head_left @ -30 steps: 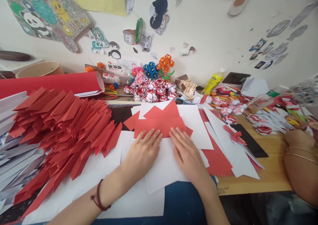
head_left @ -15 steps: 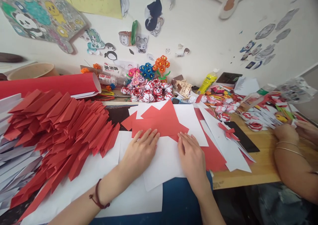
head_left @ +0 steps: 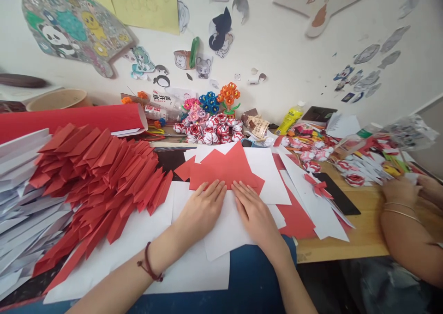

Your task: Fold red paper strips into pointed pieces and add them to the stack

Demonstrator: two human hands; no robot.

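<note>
Red paper (head_left: pixel 221 166) lies over white sheets (head_left: pixel 228 221) in front of me, its near edge running under my fingertips. My left hand (head_left: pixel 206 208) rests flat with fingers stretched out, pressing on that edge at the left. Close beside it, my right hand (head_left: pixel 254 208) lies with its fingers extended on the same edge. Other red pieces with pointed corners lie under and around this paper; how they overlap is partly hidden. A large pile of folded red paper strips (head_left: pixel 104 175) spreads to the left of my hands.
Folded white strips (head_left: pixel 27 226) lie at far left, below a red paper roll (head_left: pixel 69 120). Red-and-white paper flowers (head_left: pixel 211 131) stand at the back, near a yellow bottle (head_left: pixel 290 117). At right, a co-worker's hands (head_left: pixel 401 189) work by more flowers and scraps.
My right hand has moved left along the red paper's near edge, closer to my left hand. The paper's near strip now lies flatter. The camera view has shifted slightly.
</note>
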